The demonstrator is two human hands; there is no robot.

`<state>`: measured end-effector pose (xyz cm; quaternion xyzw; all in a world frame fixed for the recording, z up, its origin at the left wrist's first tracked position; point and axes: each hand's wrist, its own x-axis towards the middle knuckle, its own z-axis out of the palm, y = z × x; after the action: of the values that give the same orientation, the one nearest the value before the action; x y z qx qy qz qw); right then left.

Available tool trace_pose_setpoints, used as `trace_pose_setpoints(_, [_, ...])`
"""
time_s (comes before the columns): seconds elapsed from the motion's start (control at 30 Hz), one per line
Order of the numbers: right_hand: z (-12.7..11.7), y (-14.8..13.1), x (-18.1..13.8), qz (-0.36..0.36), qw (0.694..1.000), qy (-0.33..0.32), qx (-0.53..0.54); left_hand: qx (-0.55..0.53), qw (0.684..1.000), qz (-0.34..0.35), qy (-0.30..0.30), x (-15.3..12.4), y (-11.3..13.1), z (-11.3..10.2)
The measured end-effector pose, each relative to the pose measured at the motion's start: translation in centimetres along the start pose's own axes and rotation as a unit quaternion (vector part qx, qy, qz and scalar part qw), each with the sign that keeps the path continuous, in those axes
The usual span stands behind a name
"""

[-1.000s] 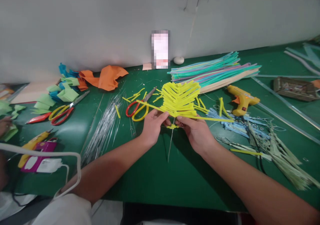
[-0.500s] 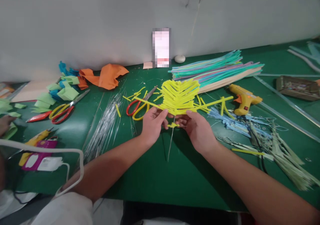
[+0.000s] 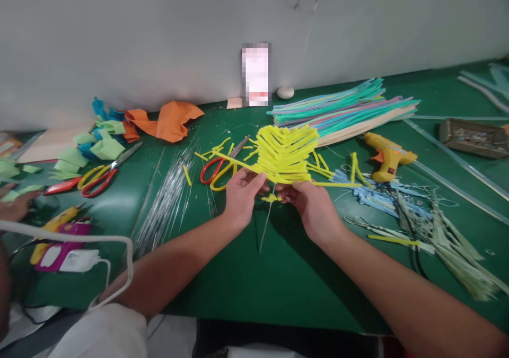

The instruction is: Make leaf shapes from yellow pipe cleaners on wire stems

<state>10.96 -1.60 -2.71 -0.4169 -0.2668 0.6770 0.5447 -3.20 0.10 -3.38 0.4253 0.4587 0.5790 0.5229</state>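
A yellow pipe-cleaner leaf (image 3: 285,151), with slanted rows meeting along a middle line, is held up over the table between both hands. My left hand (image 3: 243,196) pinches its lower left edge, where a yellow strip sticks out to the left. My right hand (image 3: 314,204) grips the lower right edge, with another yellow strip reaching out to the right. A thin wire stem (image 3: 265,228) hangs below the leaf, with a small yellow twist (image 3: 272,198) around it between my hands. Some of my fingertips are hidden behind the leaf.
Red-and-yellow scissors (image 3: 214,173) and loose wires (image 3: 167,199) lie left of the leaf. Bundled pipe cleaners (image 3: 342,108) are behind it. A yellow glue gun (image 3: 387,156) and tassels (image 3: 449,246) sit right. Another person's hand (image 3: 16,201) touches green paper at far left.
The yellow strip on the right has swung down, from slanting upward to nearly level. The wire stem's lower end has tilted left. At far left, the other person's hand has moved.
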Motion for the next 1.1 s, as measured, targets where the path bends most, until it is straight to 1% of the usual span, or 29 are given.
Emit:
trace_pose_setpoints(0.07, [0.22,-0.06,-0.1,-0.008,1.0,0.006,-0.005,-0.028,0.999,-0.025,0.003,-0.04,0.0,0.11])
trace_pose_setpoints(0.13, [0.4,-0.14,-0.14,-0.021,1.0,0.02,-0.008,-0.053,0.997,-0.047,-0.007,-0.2,0.16,0.32])
trace_pose_setpoints(0.27, [0.58,-0.3,-0.07,-0.039,0.998,0.044,-0.005,-0.072,0.993,-0.061,-0.071,-0.7,0.73,0.78])
trace_pose_setpoints(0.33, [0.61,-0.36,-0.06,-0.039,0.998,0.054,-0.006,-0.067,0.992,-0.065,-0.081,-0.85,0.91,0.88])
trace_pose_setpoints(0.5, [0.69,-0.4,-0.22,-0.054,0.997,0.047,-0.043,-0.04,0.997,-0.067,-0.028,-0.68,0.71,0.79])
trace_pose_setpoints(0.63, [0.66,-0.28,-0.28,-0.062,0.996,0.025,-0.063,-0.051,0.996,-0.074,0.002,-0.37,0.46,0.69])
trace_pose_setpoints(0.73, [0.44,-0.1,-0.17,-0.068,0.995,0.01,-0.072,-0.064,0.994,-0.092,-0.005,-0.23,0.43,0.64])
trace_pose_setpoints(0.87, [0.07,0.17,0.03,-0.082,0.993,0.003,-0.082,-0.051,0.994,-0.093,-0.021,-0.16,0.56,0.68])
trace_pose_setpoints(0.97, [-0.01,0.32,0.08,-0.093,0.992,0.009,-0.085,-0.041,0.994,-0.106,-0.009,-0.11,0.6,0.85])
trace_pose_setpoints(1.1, [0.16,0.24,0.02,-0.086,0.991,0.034,-0.094,-0.034,0.994,-0.108,0.005,-0.12,0.52,1.02])
